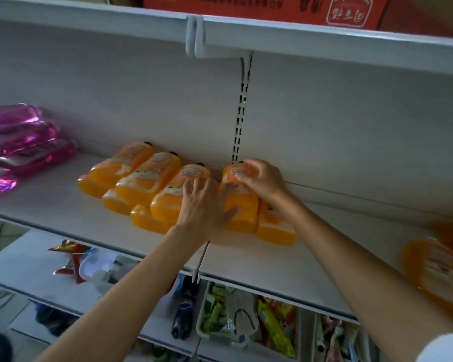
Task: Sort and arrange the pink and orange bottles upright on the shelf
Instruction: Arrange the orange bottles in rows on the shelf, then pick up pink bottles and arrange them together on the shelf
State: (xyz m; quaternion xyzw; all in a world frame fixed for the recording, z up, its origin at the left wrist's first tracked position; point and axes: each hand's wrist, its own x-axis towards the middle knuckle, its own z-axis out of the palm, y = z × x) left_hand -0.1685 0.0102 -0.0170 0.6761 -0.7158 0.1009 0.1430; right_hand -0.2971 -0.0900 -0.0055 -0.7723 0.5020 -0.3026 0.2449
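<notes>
Where the middle shelf point(272, 262) meets the back panel point(351, 126), we have a row of orange bottles lying flat, cap ends toward the panel and bases toward the front edge. None of them stands upright.

From the left, the first orange bottle point(118, 165), the second orange bottle point(147, 178) and the third orange bottle point(173, 197) lie side by side and touch. They overlap further orange bottles lying nearer the front edge.

Our left hand point(204, 205) lies palm down with fingers spread on the third orange bottle. Its thumb side rests against the fourth orange bottle point(239, 207).

Our right hand point(262, 178) grips the cap end of the fourth orange bottle, fingers curled over its label. That end sits close to the slotted upright point(239, 121). We cannot tell whether this bottle is raised off the shelf.

A fifth orange bottle point(276, 231) lies just beside the fourth, on its right, partly under our right wrist.

At the far right of the shelf, blurred orange bottles point(437, 273) lie well apart from the row.

The pink bottles point(24, 145) lie stacked on their sides at the far left of the same shelf, apart from the orange row.

A red carton point(259, 6) sits on the shelf above. Snack packets point(272, 322) fill the bins below.
</notes>
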